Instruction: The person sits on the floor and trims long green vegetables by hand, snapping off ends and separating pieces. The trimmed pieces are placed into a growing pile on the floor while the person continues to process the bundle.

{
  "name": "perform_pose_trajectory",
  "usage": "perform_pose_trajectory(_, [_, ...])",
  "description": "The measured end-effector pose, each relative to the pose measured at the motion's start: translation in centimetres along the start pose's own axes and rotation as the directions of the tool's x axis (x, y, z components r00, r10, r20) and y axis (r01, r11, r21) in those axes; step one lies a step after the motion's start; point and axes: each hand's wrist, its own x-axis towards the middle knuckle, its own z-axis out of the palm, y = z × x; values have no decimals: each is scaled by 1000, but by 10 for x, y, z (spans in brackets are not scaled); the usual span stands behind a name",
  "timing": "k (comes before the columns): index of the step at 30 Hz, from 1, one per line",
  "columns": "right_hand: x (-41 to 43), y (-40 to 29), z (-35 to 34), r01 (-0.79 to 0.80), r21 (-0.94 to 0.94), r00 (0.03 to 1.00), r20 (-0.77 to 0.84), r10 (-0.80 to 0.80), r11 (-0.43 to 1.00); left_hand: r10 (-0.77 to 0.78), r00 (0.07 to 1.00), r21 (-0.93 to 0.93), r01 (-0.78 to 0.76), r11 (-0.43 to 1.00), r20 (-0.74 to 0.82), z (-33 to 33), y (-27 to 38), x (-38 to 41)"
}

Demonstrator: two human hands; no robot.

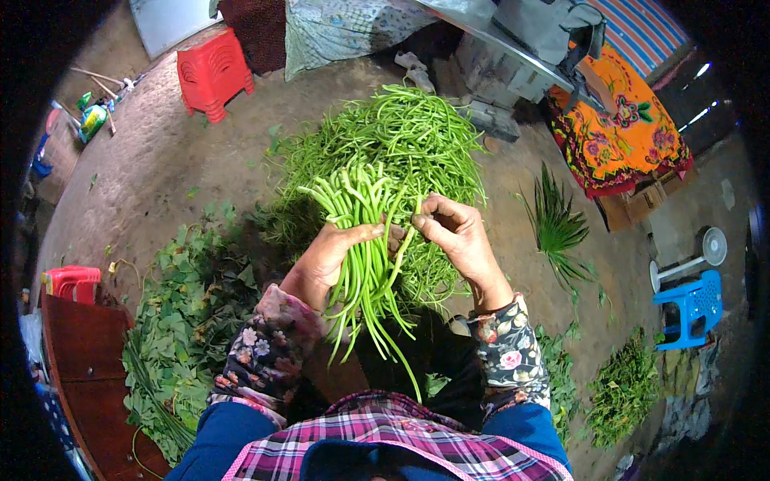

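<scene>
My left hand [337, 252] is wrapped around a thick bundle of long green leaf stalks [364, 258], its thumb lying across the front. The cut ends fan out above the fist and the thin ends hang toward my lap. Between the thumb and forefinger of my right hand [454, 234] is a single green stalk [409, 243] at the bundle's right side. Beyond both hands lies a large heap of loose green stalks [415, 132] on the floor. The fingers of my left hand are partly hidden behind the bundle.
Green leaves [180, 324] are piled at left beside a brown wooden panel [84, 373]. Red stools [213, 75] stand at the far left. A palm leaf [553, 222], a wilted plant pile [622, 385] and a blue plastic stool [692, 306] are at right. An orange floral cloth [631, 120] covers boxes.
</scene>
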Motion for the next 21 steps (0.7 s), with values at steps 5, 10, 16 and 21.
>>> perform_pose_trajectory(5, [-14,-11,-31,36,115,958,-285,-2,993,78,997,112,-78,991,7,-20,3,4])
perform_pose_trajectory(10, [-51,-16,-110,196,187,829,-556,-61,963,238,967,175,-250,952,90,-31,-11,13])
perform_pose_trajectory(16, [-102,60,-191,-41,191,774,-615,152,981,164,955,233,-105,967,-246,-19,7,-4])
perform_pose_trajectory(21, [-136,174,-228,-322,156,704,-620,346,934,204,966,250,-161,955,-158,-26,-2,-2])
